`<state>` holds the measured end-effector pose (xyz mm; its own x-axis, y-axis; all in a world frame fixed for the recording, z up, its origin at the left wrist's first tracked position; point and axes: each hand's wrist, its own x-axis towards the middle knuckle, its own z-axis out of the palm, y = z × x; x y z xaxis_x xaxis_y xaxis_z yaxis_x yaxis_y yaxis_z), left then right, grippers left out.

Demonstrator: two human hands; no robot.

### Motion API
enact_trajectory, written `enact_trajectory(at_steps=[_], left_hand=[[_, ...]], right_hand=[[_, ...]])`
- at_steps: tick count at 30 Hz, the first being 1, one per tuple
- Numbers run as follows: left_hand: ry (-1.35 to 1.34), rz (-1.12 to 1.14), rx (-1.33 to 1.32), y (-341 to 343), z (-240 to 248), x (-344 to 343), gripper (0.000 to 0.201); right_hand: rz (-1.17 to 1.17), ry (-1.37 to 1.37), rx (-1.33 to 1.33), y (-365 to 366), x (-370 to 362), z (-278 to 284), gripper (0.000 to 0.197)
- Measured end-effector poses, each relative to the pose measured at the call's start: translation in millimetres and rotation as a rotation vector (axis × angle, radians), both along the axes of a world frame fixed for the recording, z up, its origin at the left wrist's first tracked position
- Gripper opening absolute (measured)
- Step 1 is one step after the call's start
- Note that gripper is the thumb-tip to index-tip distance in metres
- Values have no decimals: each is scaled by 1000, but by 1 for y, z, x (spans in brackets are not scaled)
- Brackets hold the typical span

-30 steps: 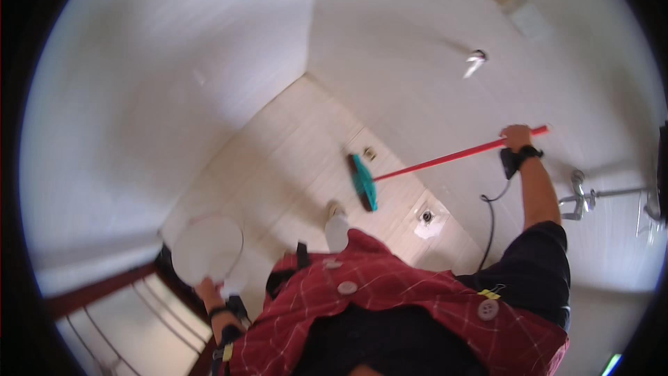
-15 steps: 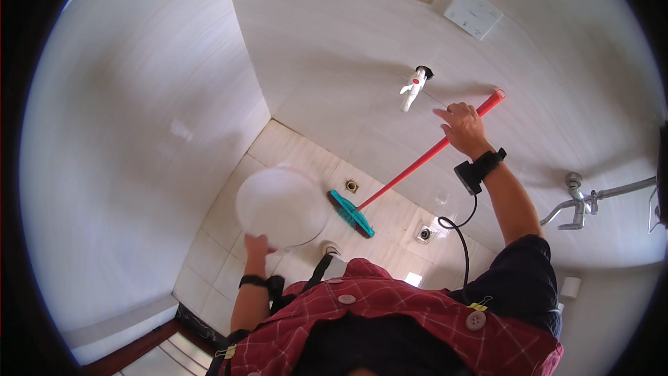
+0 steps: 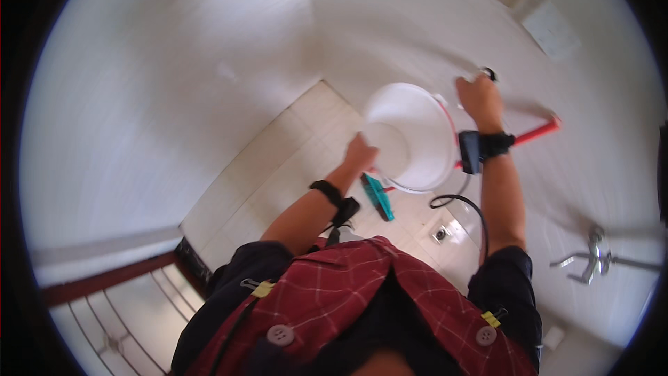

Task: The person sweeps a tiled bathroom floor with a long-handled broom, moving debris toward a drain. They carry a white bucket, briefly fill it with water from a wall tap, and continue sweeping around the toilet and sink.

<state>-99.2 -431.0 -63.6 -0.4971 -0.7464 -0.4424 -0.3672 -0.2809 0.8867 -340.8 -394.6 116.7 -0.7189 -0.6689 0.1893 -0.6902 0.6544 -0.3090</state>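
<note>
A white plastic bucket [image 3: 410,136] with a thin red handle along its rim is held up off the tiled floor [image 3: 278,174], tilted so its open mouth faces upward toward the camera; its inside looks empty. Partly hidden behind it, a broom with a red stick [image 3: 539,131] slants down to a teal brush head [image 3: 378,196] near the floor.

Scene was bright, daylight-lit, soft and fairly even. White bucket [image 3: 410,136] between the two hands was near blown out, rim detail lost against pale wall tiles [image 3: 174,97]. Motion blur smeared right hand [image 3: 479,97] and the wall fittings above it. Heavy fisheye: tile lines curved, black vignette ringed the frame. Shadows were faint, under the bucket.
</note>
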Motion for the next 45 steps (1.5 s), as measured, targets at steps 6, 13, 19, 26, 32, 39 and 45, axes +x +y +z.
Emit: enact_trajectory(at_steps=[6,13,19,26,32,39,45], left_hand=[[-66,27,43,4,0,-2,42],[3,16,144,6,-12,-13,39],[41,47,133,7,-1,-24,38],[79,45,107,7,-12,-28,38],[-30,-268,-116,14,-32,-23,31],[-55,33,213,31,16,-1,25],[-67,24,208,36,39,7,17]], right_hand=[[308,-164,36,10,-14,11,47],[431,-500,97,26,-25,25,51],[469,-585,149,29,-22,38,56],[578,-732,147,30,-42,36,53],[634,-292,335,32,-54,30,45],[493,-761,227,30,-52,27,62],[505,-800,231,30,-55,30,60]])
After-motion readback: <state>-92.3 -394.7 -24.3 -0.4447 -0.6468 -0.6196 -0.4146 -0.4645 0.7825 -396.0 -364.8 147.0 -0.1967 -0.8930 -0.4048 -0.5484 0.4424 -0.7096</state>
